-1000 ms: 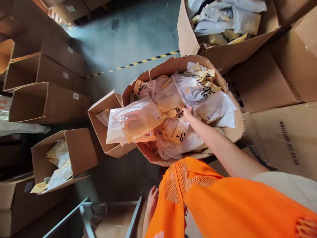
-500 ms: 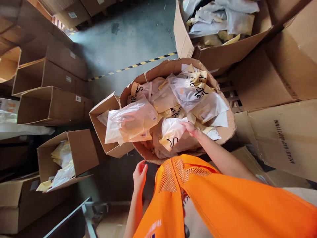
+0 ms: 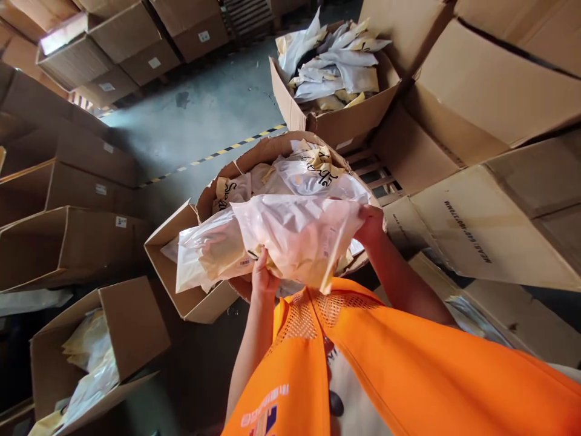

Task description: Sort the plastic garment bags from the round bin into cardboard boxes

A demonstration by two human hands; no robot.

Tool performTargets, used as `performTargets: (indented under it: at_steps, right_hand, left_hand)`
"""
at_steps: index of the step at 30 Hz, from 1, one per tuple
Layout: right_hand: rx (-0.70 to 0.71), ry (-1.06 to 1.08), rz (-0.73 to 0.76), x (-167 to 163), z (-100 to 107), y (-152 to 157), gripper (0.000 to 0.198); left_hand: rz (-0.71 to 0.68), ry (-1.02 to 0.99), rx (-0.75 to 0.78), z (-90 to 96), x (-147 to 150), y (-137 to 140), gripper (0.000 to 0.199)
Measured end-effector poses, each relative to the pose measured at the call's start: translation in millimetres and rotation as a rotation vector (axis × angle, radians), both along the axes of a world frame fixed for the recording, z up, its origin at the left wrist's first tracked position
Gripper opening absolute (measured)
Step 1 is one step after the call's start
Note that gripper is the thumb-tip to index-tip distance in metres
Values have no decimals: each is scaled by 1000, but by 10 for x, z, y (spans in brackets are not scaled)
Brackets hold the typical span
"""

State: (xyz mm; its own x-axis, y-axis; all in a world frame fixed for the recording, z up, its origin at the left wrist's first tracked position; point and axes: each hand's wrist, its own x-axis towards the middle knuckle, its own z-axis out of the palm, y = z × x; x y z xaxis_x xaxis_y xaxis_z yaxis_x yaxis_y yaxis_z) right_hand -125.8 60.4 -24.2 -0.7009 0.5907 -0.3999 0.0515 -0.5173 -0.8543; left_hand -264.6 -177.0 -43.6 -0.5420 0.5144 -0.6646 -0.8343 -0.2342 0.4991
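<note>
**Both hands gripping one plastic-wrapped packet above a full carton**

Nearest the camera, an orange mesh vest [image 3: 363, 363] is filling the lower frame, its weave open and net-like near the collar. Just beyond it, the left hand [image 3: 263, 280] is pinching the lower edge of a clear plastic packet [image 3: 299, 236], while the right hand [image 3: 370, 223] is clasping its far right corner. The packet is hanging between the two hands, glossy and crinkled, with pale yellow fabric showing through the film. Directly behind and beneath it, a round-bulging cardboard carton [image 3: 258, 154] is sitting heaped with similar slippery bags, some carrying black script lettering. Touching the carton's left side, a smaller open box [image 3: 175, 290] is holding another flat packet [image 3: 211, 254] with a barcode label. Farther off, a second open carton [image 3: 336, 121] is lying full of grey-white bags, on a concrete floor [image 3: 204, 121] crossed by a yellow-and-black striped line.
</note>
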Motion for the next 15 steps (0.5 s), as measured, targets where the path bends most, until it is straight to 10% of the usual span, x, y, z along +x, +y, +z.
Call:
performTargets:
  at_steps: [6,15]
  right_hand:
    - [-152,-34,-70,93,209,-326,54]
    - [177,-34,-20,-25,444,-800,52]
  left_hand:
    - [193,335,41,313,-248,-230,23]
    - [361,567,2,557,25,-489,20]
